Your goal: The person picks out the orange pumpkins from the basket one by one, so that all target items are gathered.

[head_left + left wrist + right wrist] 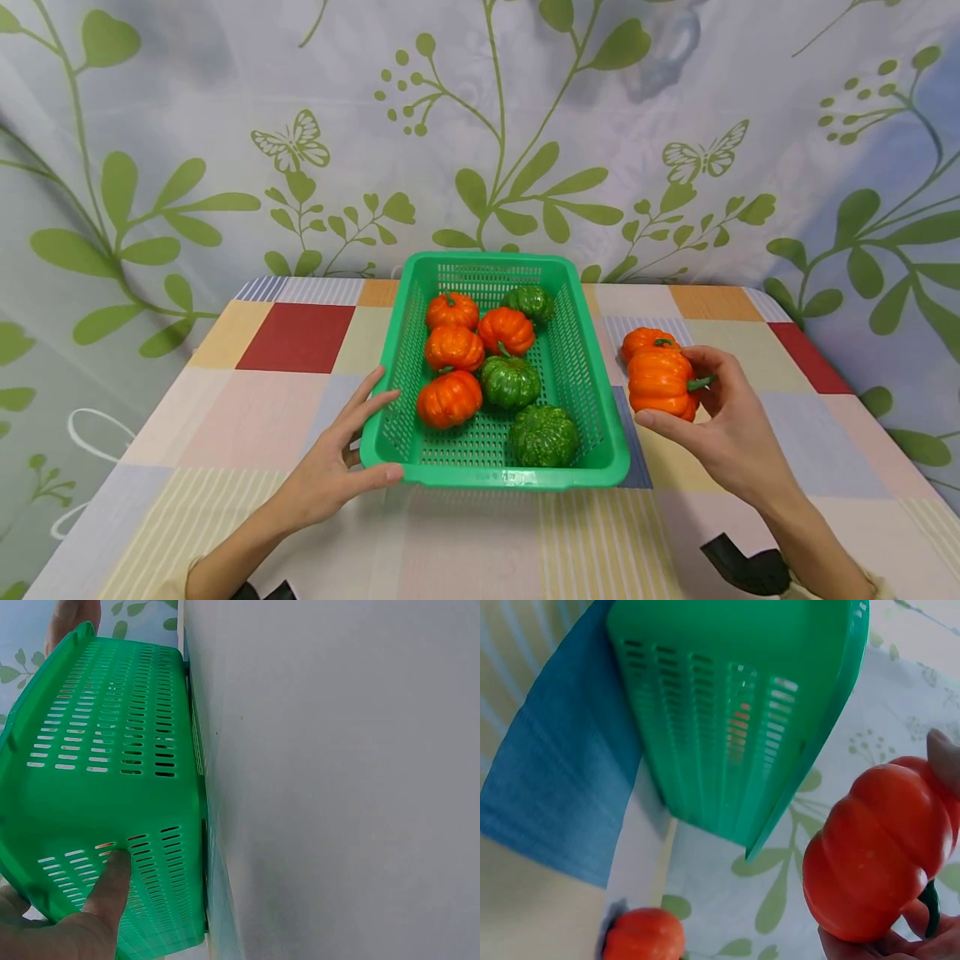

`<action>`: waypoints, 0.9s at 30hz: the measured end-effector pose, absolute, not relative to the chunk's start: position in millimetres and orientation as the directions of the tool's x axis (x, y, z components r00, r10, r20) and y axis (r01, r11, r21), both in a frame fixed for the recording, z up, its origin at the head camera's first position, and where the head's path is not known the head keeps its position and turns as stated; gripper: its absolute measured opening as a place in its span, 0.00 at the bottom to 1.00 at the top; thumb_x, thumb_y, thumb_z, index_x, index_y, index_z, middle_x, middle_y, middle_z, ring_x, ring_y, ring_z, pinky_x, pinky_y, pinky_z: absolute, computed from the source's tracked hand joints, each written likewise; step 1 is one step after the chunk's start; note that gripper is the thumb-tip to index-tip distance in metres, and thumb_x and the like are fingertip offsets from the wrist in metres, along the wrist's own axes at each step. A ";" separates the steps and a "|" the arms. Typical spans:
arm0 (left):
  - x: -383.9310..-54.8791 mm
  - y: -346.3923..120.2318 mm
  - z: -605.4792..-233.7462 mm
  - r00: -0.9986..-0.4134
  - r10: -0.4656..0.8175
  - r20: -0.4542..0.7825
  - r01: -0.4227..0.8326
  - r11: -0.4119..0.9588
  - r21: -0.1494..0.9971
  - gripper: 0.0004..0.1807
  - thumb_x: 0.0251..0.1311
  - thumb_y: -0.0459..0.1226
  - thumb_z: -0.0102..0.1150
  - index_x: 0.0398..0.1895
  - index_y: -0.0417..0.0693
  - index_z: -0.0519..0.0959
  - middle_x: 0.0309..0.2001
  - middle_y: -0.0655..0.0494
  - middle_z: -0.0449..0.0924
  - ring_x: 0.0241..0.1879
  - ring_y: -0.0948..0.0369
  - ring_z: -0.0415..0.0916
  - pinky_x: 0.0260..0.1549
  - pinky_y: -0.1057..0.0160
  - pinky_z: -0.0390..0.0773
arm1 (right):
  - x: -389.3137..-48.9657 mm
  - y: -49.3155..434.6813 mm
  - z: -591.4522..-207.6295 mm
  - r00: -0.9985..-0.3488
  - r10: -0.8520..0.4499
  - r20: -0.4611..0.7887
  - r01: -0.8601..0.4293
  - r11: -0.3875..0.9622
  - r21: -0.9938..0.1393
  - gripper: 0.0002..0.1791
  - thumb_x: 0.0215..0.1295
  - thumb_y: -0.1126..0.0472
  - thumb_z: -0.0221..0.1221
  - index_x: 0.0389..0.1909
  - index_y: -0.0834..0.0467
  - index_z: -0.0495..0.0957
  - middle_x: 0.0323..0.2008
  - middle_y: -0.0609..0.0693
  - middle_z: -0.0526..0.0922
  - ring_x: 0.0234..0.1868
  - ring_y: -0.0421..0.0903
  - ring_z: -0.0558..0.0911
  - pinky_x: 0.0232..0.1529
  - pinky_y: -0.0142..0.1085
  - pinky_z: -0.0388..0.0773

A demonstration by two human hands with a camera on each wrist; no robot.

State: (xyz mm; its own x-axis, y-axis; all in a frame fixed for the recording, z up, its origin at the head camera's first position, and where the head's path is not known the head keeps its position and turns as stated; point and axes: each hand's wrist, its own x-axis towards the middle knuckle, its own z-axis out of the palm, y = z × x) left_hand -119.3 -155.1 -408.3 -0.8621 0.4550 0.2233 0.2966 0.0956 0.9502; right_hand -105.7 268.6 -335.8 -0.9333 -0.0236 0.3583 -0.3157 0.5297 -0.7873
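A green plastic basket (pixel 495 477) stands on the table, holding several orange pumpkins (pixel 449 400) and three green pumpkins (pixel 543 436). My left hand (pixel 330 467) grips its near left corner, thumb on the front rim and fingers across the left rim. In the left wrist view, one finger presses the basket's slotted outer wall (pixel 75 795). To the right of the basket, my right hand (pixel 731 425) holds an orange pumpkin (pixel 656 383) between thumb and fingers, its green stem toward the palm. Another orange pumpkin (pixel 645 340) is just behind it, partly hidden.
A patchwork-patterned cloth (pixel 247 417) covers the table. Behind the table hangs a white curtain with green leaves and butterflies (pixel 495 125). A white cord (pixel 93 417) hangs at the left.
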 end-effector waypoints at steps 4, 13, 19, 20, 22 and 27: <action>-119.5 -155.2 -408.5 -0.861 0.456 0.225 0.296 0.091 0.951 0.40 0.59 0.29 0.65 0.74 0.38 0.59 0.79 0.59 0.34 0.64 0.36 0.62 0.49 0.61 0.80 | -104.9 278.5 -339.7 -0.946 -0.031 0.323 -0.285 0.555 -0.781 0.40 0.50 0.72 0.72 0.62 0.65 0.61 0.50 0.52 0.67 0.43 0.42 0.74 0.39 0.22 0.76; -119.5 -155.6 -409.1 -0.861 0.458 0.222 0.294 0.092 0.951 0.39 0.59 0.29 0.65 0.74 0.39 0.60 0.79 0.59 0.34 0.64 0.36 0.62 0.49 0.61 0.80 | -103.4 299.8 -352.0 -0.952 -0.030 0.306 -0.263 0.592 -0.762 0.35 0.55 0.70 0.71 0.63 0.61 0.67 0.47 0.51 0.71 0.43 0.42 0.71 0.41 0.19 0.72; -119.5 -155.7 -409.4 -0.862 0.457 0.219 0.292 0.094 0.952 0.39 0.59 0.30 0.64 0.73 0.39 0.60 0.79 0.60 0.34 0.64 0.37 0.62 0.49 0.61 0.80 | -106.6 312.3 -358.8 -0.949 0.017 0.316 -0.237 0.624 -0.744 0.35 0.57 0.68 0.70 0.66 0.62 0.68 0.52 0.47 0.68 0.46 0.40 0.68 0.43 0.16 0.70; -119.6 -155.7 -409.3 -0.862 0.456 0.219 0.292 0.096 0.952 0.39 0.59 0.30 0.64 0.73 0.39 0.60 0.79 0.60 0.34 0.64 0.37 0.62 0.49 0.61 0.80 | -107.4 314.2 -359.5 -0.948 0.019 0.319 -0.237 0.627 -0.742 0.36 0.58 0.68 0.69 0.67 0.62 0.67 0.53 0.47 0.68 0.47 0.40 0.67 0.43 0.15 0.69; -119.6 -155.7 -409.4 -0.862 0.457 0.219 0.292 0.096 0.952 0.39 0.59 0.30 0.64 0.73 0.39 0.60 0.79 0.60 0.34 0.64 0.37 0.62 0.49 0.61 0.80 | -109.0 319.0 -360.6 -0.948 0.026 0.317 -0.228 0.638 -0.736 0.37 0.58 0.67 0.69 0.68 0.62 0.66 0.53 0.47 0.67 0.48 0.39 0.67 0.43 0.15 0.69; -119.8 -155.7 -409.5 -0.862 0.458 0.219 0.292 0.094 0.952 0.38 0.59 0.29 0.64 0.73 0.38 0.60 0.79 0.60 0.34 0.64 0.37 0.63 0.49 0.61 0.80 | -113.7 328.7 -362.5 -0.958 0.059 0.282 -0.173 0.665 -0.727 0.46 0.59 0.64 0.70 0.75 0.59 0.55 0.53 0.53 0.68 0.48 0.38 0.68 0.42 0.14 0.67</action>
State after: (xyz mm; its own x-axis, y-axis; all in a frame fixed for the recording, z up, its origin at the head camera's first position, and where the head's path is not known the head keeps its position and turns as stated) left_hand -119.8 -155.7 -409.5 -0.8617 0.4579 0.2187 0.2915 0.0939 0.9519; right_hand -113.7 328.7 -362.5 -0.9578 0.0586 0.2815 -0.1729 0.6650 -0.7266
